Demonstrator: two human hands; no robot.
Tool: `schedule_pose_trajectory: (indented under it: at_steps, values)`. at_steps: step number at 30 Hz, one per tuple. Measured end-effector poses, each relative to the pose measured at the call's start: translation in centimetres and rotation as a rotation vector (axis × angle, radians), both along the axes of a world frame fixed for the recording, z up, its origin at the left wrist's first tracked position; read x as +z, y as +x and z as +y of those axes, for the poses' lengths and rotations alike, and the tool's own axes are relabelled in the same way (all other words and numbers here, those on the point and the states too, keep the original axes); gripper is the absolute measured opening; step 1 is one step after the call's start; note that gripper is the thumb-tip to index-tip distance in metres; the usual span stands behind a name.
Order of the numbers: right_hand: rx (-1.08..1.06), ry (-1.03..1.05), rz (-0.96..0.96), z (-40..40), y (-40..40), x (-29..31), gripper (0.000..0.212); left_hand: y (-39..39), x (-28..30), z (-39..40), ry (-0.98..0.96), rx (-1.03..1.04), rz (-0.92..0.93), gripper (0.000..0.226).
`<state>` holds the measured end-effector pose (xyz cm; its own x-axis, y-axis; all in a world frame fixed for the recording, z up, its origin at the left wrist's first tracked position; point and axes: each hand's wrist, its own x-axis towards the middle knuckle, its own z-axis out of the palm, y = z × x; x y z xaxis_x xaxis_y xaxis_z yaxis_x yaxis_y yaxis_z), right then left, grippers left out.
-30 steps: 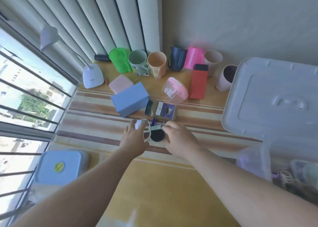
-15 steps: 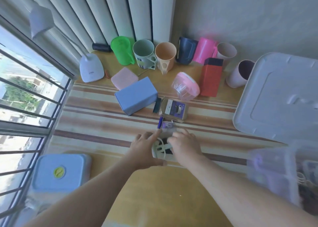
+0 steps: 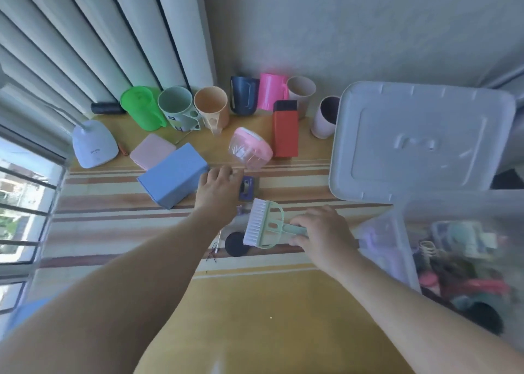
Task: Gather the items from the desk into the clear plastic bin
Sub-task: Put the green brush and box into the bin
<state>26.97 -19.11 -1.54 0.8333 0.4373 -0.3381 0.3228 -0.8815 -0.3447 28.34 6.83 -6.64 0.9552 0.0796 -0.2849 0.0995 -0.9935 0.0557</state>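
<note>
Right hand (image 3: pixel 320 233) now lifted the green brush (image 3: pixel 265 224) off the worktop (image 3: pixel 241 311), fingers gripping its handle; left hand (image 3: pixel 218 192) reaches over the purple box (image 3: pixel 248 188), fingers loosely curled, empty.

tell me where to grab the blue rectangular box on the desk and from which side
Grip the blue rectangular box across its two long side faces, coming down from above. It lies flat with its broad top face up, and a pink flat case sits close behind, so the near long side and top are the freest approach.
</note>
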Motion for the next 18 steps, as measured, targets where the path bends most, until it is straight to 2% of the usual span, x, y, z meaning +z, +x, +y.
schedule_pose_trajectory:
  at_steps: [3,5,10,14,18]
  values:
    - [-0.024,0.065,-0.018,-1.5,-0.6,1.3,0.031,-2.0,0.7,-0.7,0.059,0.049,0.016,0.067]
    - [-0.032,0.127,-0.040,-2.7,-1.0,2.6,0.030,-4.0,2.2,-1.6,0.038,0.089,0.033,0.072]
    - [-0.072,0.302,-0.169,-7.7,-0.6,7.0,0.030,-7.0,8.4,-5.2,-0.097,0.149,-0.112,0.087]
    - [-0.215,0.398,-0.232,-15.5,0.5,10.1,0.024,-6.4,14.0,-10.4,-0.158,0.082,-0.235,0.090]
    - [-0.328,0.336,-0.268,-25.3,1.1,11.8,0.029,-4.9,18.1,-18.2,-0.221,-0.059,-0.336,0.089]
